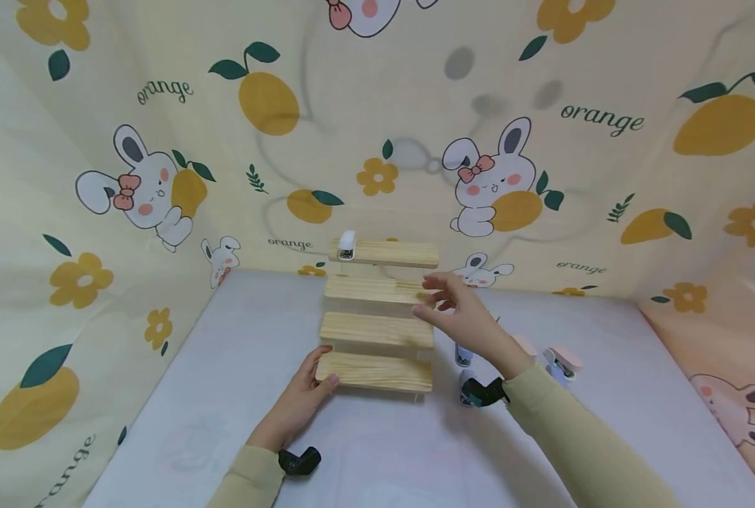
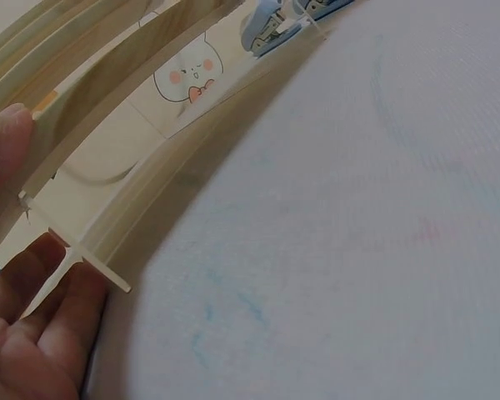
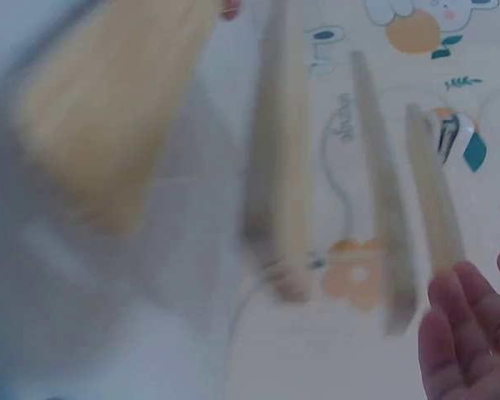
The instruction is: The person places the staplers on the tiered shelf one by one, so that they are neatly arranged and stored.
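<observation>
A wooden rack (image 1: 374,370) of stepped pale boards stands in the middle of the white table. My left hand (image 1: 301,395) grips the left end of its lowest board; the left wrist view has the thumb (image 2: 8,142) at the board and the other fingers lower, by a clear support piece (image 2: 83,250). On the left end of the top board sits a white stapler (image 1: 347,245). My right hand (image 1: 460,314) is at the right end of the second board from the top, fingers loosely bent and holding nothing. The right wrist view is blurred over the boards (image 3: 283,167).
Right of the rack, partly behind my right forearm, lie a blue stapler (image 1: 463,354) and another pale blue one (image 1: 466,377). Farther right is a pink-topped stapler (image 1: 566,360). A printed cloth backdrop (image 1: 377,99) rises behind the table and along both sides.
</observation>
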Tool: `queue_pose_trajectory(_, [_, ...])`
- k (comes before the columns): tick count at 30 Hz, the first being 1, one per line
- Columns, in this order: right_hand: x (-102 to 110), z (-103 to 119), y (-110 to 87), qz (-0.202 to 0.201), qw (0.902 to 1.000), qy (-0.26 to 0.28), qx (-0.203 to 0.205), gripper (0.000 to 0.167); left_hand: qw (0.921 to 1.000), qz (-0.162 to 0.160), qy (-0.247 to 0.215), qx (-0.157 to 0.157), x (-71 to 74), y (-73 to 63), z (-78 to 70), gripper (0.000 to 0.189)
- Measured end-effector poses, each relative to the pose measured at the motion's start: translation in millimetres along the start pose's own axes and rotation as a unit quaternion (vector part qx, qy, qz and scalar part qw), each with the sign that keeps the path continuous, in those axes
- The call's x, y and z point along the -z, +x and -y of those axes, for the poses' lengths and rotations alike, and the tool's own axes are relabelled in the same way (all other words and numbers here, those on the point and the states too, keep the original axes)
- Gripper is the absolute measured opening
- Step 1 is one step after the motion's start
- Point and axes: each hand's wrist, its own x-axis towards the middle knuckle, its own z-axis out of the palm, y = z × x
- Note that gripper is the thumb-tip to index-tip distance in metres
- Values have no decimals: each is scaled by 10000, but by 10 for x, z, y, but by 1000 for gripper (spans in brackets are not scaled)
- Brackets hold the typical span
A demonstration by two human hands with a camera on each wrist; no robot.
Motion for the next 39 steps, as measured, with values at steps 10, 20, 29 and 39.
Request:
queue_pose_trajectory(10, [5, -478, -578, -400, 9981, -341, -313, 60, 9998, 11, -219, 16, -10, -36, -30, 59])
queue_pose_trajectory(20, [-20, -782, -914, -331, 9961, -319, -755, 61, 9999, 8, -126, 28, 14, -33, -26, 58])
queue_pose_trajectory(29, [-63, -1001, -1056, -314, 9943, -288, -975, 63, 9994, 52, -343, 15, -8, -25, -28, 58])
queue_pose_trajectory(39, [-117, -1127, -1150, 61, 9855, -224, -1683, 69, 9996, 52, -282, 74, -12, -17, -26, 60])
